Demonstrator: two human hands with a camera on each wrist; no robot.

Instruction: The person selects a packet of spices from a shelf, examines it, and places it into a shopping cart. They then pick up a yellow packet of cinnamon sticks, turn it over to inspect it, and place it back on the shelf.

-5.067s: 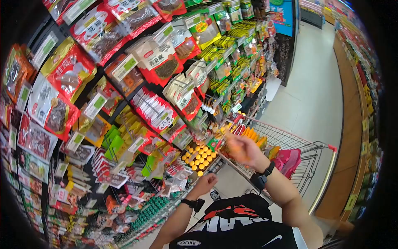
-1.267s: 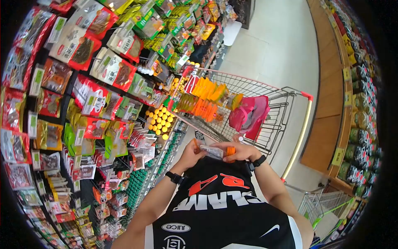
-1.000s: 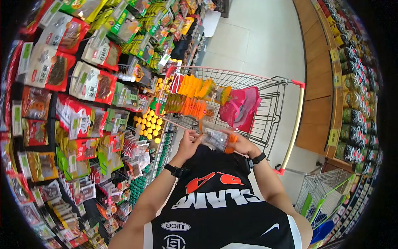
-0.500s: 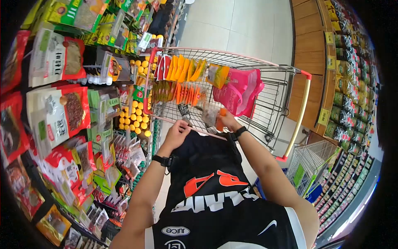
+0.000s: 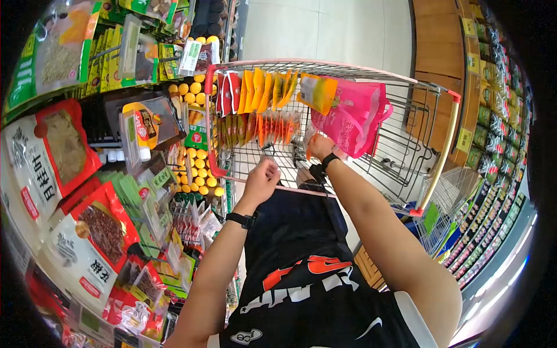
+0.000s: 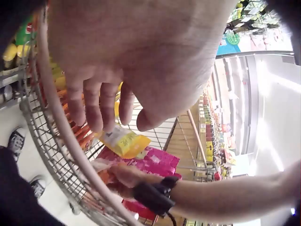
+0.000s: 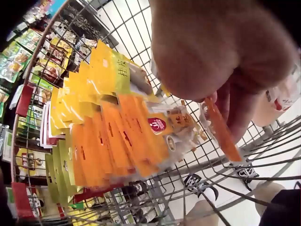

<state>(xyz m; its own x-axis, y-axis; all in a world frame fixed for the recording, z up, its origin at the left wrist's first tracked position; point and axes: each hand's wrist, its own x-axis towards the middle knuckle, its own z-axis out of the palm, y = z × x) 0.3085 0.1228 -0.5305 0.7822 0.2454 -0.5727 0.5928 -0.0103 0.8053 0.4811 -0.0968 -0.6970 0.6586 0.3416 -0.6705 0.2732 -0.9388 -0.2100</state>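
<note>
The right hand [image 5: 318, 147] is inside the shopping cart [image 5: 348, 68], beside a pink bag [image 5: 348, 119]. In the right wrist view that hand [image 7: 221, 56] pinches an orange-edged clear packet [image 7: 221, 132], next to a row of upright orange packets [image 7: 110, 141]. Yellow packets [image 5: 261, 91] and red ones stand along the cart's far left, and a yellow bag [image 5: 318, 94] leans on the pink bag. The left hand [image 5: 263, 178] hovers by the cart's near rim, holding nothing; in the left wrist view its fingers [image 6: 94, 101] hang loosely bent.
Racks of hanging spice packets [image 5: 96, 232] stand close on the left, with yellow-capped bottles [image 5: 197, 171] beside the cart. A second cart [image 5: 449, 203] is behind at the right, near a shelf of jars [image 5: 493, 116]. Pale floor tiles [image 5: 325, 29] lie beyond the cart.
The right hand has carried the packet from in front of the body down into the cart. The left hand has let go of the packet. The view has shifted closer to the cart and rack.
</note>
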